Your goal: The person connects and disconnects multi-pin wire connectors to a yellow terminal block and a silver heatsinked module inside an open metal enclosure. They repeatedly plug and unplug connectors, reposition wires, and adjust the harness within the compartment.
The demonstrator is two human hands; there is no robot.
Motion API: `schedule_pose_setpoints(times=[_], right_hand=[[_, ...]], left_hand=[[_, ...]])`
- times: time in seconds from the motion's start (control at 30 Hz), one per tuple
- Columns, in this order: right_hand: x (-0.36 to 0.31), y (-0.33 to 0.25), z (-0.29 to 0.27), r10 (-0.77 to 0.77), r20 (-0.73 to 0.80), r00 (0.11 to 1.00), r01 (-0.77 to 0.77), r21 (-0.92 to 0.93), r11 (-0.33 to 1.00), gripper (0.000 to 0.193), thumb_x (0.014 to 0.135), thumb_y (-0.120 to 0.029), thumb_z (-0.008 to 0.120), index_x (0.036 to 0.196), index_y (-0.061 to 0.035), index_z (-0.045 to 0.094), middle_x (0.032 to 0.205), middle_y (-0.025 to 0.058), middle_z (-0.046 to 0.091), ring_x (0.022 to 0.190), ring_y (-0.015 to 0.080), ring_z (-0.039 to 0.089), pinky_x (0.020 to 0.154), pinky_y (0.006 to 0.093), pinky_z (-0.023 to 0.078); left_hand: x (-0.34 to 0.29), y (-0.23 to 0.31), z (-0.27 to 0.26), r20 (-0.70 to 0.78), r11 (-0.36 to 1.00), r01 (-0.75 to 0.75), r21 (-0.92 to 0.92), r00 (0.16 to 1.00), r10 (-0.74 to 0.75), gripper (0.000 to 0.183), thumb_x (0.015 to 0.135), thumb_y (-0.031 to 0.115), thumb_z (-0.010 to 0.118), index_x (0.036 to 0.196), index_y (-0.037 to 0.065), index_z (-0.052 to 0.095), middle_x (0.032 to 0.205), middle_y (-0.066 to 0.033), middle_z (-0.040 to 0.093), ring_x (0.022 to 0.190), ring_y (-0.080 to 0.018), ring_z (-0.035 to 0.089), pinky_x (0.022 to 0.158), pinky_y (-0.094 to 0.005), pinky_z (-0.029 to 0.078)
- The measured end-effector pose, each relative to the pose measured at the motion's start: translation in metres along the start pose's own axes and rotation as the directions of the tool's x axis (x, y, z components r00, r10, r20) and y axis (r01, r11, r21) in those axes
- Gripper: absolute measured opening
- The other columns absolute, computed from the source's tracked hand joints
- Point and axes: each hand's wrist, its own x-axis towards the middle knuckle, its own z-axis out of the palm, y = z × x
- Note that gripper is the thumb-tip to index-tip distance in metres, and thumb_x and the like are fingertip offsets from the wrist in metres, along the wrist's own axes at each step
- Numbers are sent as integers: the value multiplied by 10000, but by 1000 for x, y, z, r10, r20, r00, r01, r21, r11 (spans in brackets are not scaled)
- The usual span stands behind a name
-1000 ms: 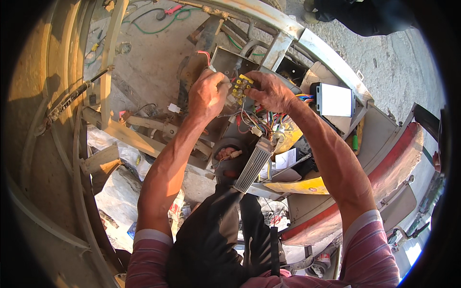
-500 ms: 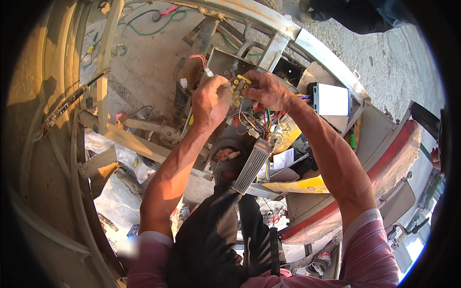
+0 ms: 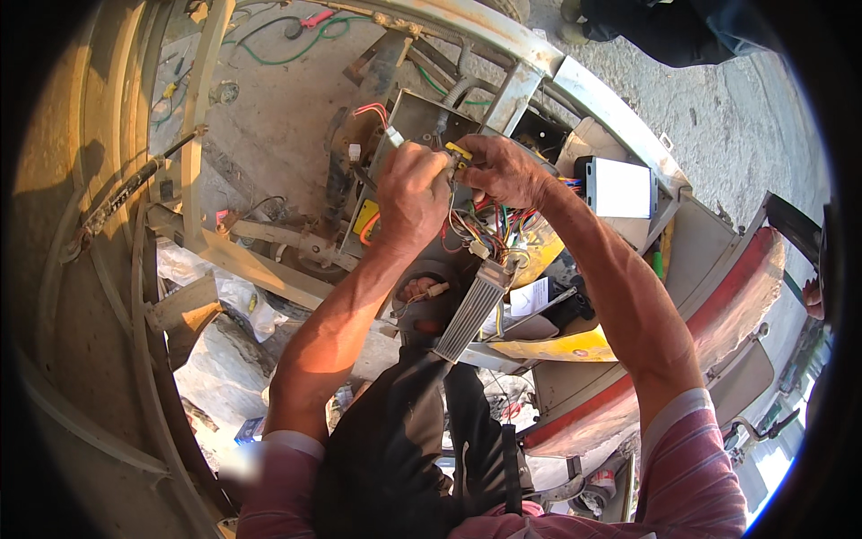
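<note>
Over an open metal housing (image 3: pixel 415 112), both my hands meet at a small yellow-and-metal part (image 3: pixel 459 151). My right hand (image 3: pixel 507 171) pinches it between thumb and fingers. My left hand (image 3: pixel 415 193) is closed against its near side, and whatever lies in those fingertips is hidden. Just beyond the left knuckles sits a white plug connector (image 3: pixel 394 136) with red wires. Below the hands spreads a bundle of coloured wires (image 3: pixel 489 229). It runs to a finned metal box (image 3: pixel 471 310) lying near my knee.
A white-topped box (image 3: pixel 620 187) rests to the right on the vehicle frame. A curved metal rail (image 3: pixel 620 112) arches around the far side. Yellow frame bars (image 3: pixel 191 171) stand at the left. Another person's dark-clothed legs (image 3: pixel 669 27) show at the far right.
My left hand has moved right, closer to my right hand, and now covers most of the yellow-and-metal part. A yellow patch left of my wrist has come into view.
</note>
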Motion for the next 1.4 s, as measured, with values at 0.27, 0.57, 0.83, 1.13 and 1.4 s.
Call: schedule_pose_setpoints(times=[0.27,0.57,0.83,1.13,1.4], right_hand=[[1,4,2,-20,-3,1000,20,13,1000,377,921,-222,671,1206,25,681,833,155,753,735,231,760,720,397,585],[1,7,0,-41,0,999,41,10,999,392,915,-241,683,1195,33,685,843,165,761,743,239,768,732,401,591],[1,8,1,-42,2,999,42,53,998,292,957,-192,719,1143,29,675,874,62,732,713,146,714,658,315,560],[2,9,2,-44,3,999,43,73,996,310,946,-196,718,1149,35,677,889,93,743,728,168,729,676,341,573],[5,13,4,-29,-8,1000,29,54,998,392,925,-235,707,1193,47,669,881,160,767,741,226,783,691,384,601]], left_hand=[[-3,0,-1,-1,992,79,-103,997,-79,201,814,-68,771,986,27,730,1019,-117,673,994,-335,658,868,-435,538],[-7,2,2,-33,974,162,-158,985,-169,182,833,-57,787,987,22,728,1032,-107,666,970,-301,668,849,-409,544],[-6,-2,1,-17,989,92,-120,995,-95,178,858,-44,794,1009,25,729,1053,-87,667,926,-236,671,799,-359,547],[-7,-3,4,3,982,130,-135,991,-130,202,850,-63,783,1025,24,733,1068,-90,659,941,-227,665,800,-355,548],[-9,-3,3,-9,929,220,-297,972,-233,206,840,-57,792,1021,23,735,1066,-92,650,965,-246,663,869,-372,541]])
